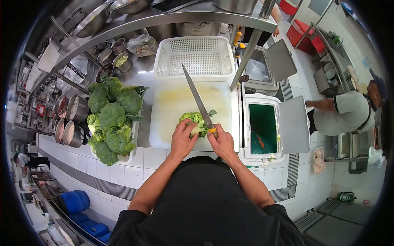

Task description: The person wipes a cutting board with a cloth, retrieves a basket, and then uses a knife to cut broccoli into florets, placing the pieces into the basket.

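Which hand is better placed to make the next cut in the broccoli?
Probably the right hand: it grips the knife, with the blade over the broccoli. The left hand rests on the broccoli, steadying it on the board.

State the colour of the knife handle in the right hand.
Yellow-orange; the knife handle peeks out above the right hand, head view.

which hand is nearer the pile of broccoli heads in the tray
Left. The left hand holds a broccoli head on the cutting board, next to the pile; the right hand, gripping the knife, is farther away.
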A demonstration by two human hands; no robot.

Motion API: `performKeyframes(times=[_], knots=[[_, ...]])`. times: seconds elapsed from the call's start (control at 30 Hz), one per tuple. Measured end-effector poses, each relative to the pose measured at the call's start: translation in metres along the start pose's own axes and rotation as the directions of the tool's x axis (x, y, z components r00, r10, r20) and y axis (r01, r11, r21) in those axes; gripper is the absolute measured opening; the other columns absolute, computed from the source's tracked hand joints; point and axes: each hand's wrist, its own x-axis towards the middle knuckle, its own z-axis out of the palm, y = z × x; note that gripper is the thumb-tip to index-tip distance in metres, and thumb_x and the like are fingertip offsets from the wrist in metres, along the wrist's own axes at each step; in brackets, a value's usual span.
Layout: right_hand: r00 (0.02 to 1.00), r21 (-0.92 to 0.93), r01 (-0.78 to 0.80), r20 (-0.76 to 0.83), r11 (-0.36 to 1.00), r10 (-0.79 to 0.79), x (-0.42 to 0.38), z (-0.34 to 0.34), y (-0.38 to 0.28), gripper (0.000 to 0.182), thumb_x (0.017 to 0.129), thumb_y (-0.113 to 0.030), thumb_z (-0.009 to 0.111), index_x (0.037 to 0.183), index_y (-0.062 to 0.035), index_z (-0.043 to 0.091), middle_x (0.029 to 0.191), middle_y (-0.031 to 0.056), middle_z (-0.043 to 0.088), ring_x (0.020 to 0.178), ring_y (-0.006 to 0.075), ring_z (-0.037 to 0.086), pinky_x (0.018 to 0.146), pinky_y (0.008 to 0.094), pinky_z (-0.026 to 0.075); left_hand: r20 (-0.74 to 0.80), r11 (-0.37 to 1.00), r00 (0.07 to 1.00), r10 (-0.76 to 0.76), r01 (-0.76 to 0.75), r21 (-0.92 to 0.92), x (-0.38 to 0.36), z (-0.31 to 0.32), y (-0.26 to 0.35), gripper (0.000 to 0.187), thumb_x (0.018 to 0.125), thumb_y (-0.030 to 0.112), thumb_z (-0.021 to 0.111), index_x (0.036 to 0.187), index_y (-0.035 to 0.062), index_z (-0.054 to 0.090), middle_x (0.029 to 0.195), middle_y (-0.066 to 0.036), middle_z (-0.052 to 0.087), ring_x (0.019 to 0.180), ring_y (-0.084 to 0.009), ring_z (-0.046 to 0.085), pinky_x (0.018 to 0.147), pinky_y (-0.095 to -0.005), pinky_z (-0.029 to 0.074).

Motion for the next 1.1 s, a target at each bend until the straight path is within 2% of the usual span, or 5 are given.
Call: performKeyframes(times=[0.4, 0.47, 0.63, 0.8, 1.1], knots=[[0.996, 0.088, 0.03, -0.086, 0.996, -0.023, 0.007, -0.006, -0.006, 0.027, 0.095, -0.029, 0.061, 0.107, -0.0048, 0.057, 0.069, 0.0214, 0.066, 0.067, 0.0448, 0.065, 0.061, 0.0525, 0.05, -0.02, 1.0, 1.0, -0.023, 0.023, 0.007, 0.002, 0.004, 0.004, 0.042, 0.076, 0.008, 0.079, 0.117, 0.0078, 0.069, 0.124, -0.011, 0.059, 0.112, -0.0316, 0.062, 0.093, -0.0402, 0.052], [0.99, -0.117, 0.067, 0.132, 0.991, -0.051, 0.023, 0.007, 0.009, 0.028, 0.095, -0.029, 0.06, 0.107, -0.0044, 0.057, 0.068, 0.0214, 0.066, 0.067, 0.0449, 0.065, 0.062, 0.0528, 0.051, -0.028, 1.0, 0.999, -0.016, 0.016, 0.013, 0.003, 0.007, 0.003, 0.042, 0.076, 0.008, 0.079, 0.116, 0.0071, 0.069, 0.124, -0.011, 0.059, 0.112, -0.0317, 0.062, 0.093, -0.0402, 0.053], [0.995, 0.048, -0.019, 0.102, 0.999, 0.014, 0.045, 0.007, 0.013, 0.027, 0.097, -0.028, 0.061, 0.106, -0.003, 0.055, 0.063, 0.0213, 0.06, 0.061, 0.0423, 0.064, 0.057, 0.0482, 0.046, -0.121, 0.999, 0.992, -0.038, 0.04, 0.01, 0.009, 0.009, -0.003, 0.039, 0.076, 0.01, 0.081, 0.113, 0.0048, 0.069, 0.12, -0.011, 0.059, 0.1, -0.0291, 0.065, 0.085, -0.0378, 0.054], [0.997, 0.158, -0.077, 0.033, 0.985, 0.073, 0.043, 0.0, 0.0, 0.029, 0.097, -0.027, 0.06, 0.111, -0.0022, 0.054, 0.068, 0.0225, 0.064, 0.067, 0.0464, 0.065, 0.061, 0.0533, 0.048, -0.101, 0.902, 0.904, -0.415, 0.396, -0.171, 0.019, -0.006, -0.001, 0.04, 0.077, 0.018, 0.084, 0.111, 0.0018, 0.069, 0.113, -0.01, 0.06, 0.085, -0.0249, 0.065, 0.077, -0.0363, 0.054], [0.993, 0.095, 0.026, 0.109, 0.995, -0.036, 0.031, 0.033, -0.009, 0.029, 0.097, -0.026, 0.06, 0.113, -0.0021, 0.054, 0.07, 0.0222, 0.065, 0.067, 0.046, 0.065, 0.061, 0.0534, 0.049, -0.163, 0.886, 0.88, -0.446, 0.407, -0.221, 0.016, -0.006, -0.014, 0.04, 0.077, 0.019, 0.086, 0.107, -0.0002, 0.068, 0.107, -0.009, 0.06, 0.079, -0.0214, 0.062, 0.073, -0.0342, 0.053]])
